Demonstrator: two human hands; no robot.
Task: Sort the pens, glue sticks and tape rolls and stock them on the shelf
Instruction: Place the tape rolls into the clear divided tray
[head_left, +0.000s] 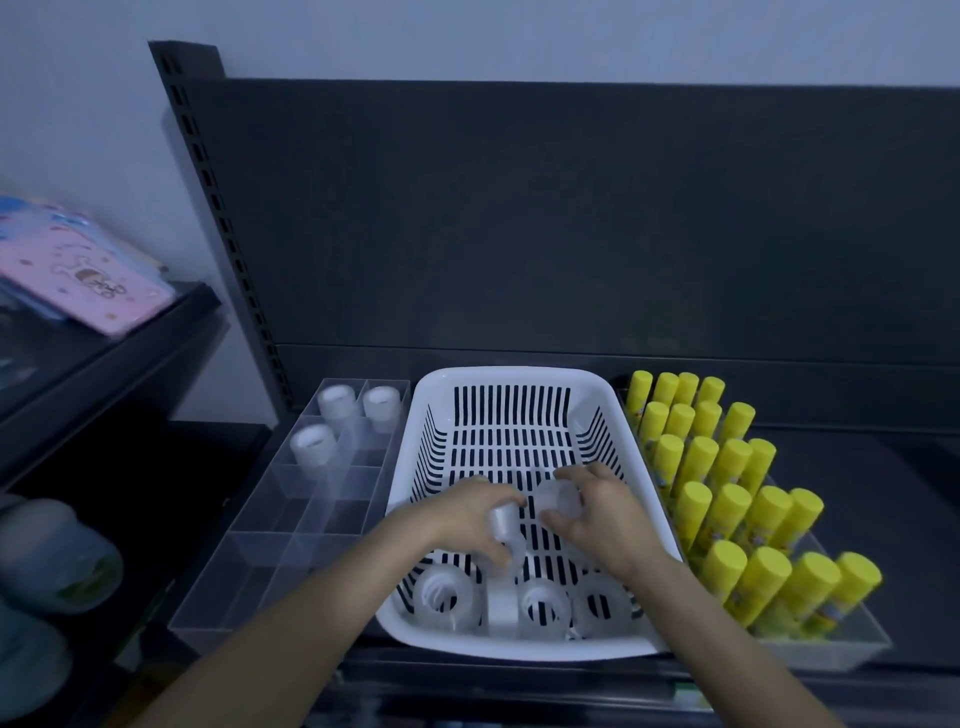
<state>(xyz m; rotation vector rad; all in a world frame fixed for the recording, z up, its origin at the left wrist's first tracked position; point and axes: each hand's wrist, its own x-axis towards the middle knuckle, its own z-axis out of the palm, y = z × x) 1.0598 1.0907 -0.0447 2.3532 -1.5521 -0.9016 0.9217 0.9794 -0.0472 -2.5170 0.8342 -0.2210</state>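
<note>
A white slotted basket (506, 382) sits on the dark shelf, with several clear tape rolls (544, 605) lying at its near end. Inside the basket, my left hand (460, 517) grips one clear tape roll (503, 522). My right hand (592, 512) grips another clear tape roll (558, 499) just beside it. Left of the basket stands a clear divided organizer (291, 525); its far compartments hold three tape rolls (337, 402). On the right, a clear tray (826, 649) holds several upright yellow glue sticks (727, 512). No pens are in view.
The dark back panel (571, 218) of the shelf rises behind everything. On the left, a lower dark shelf (119, 358) carries pink and blue notebooks (78, 270), and round pale containers (52, 556) sit below it.
</note>
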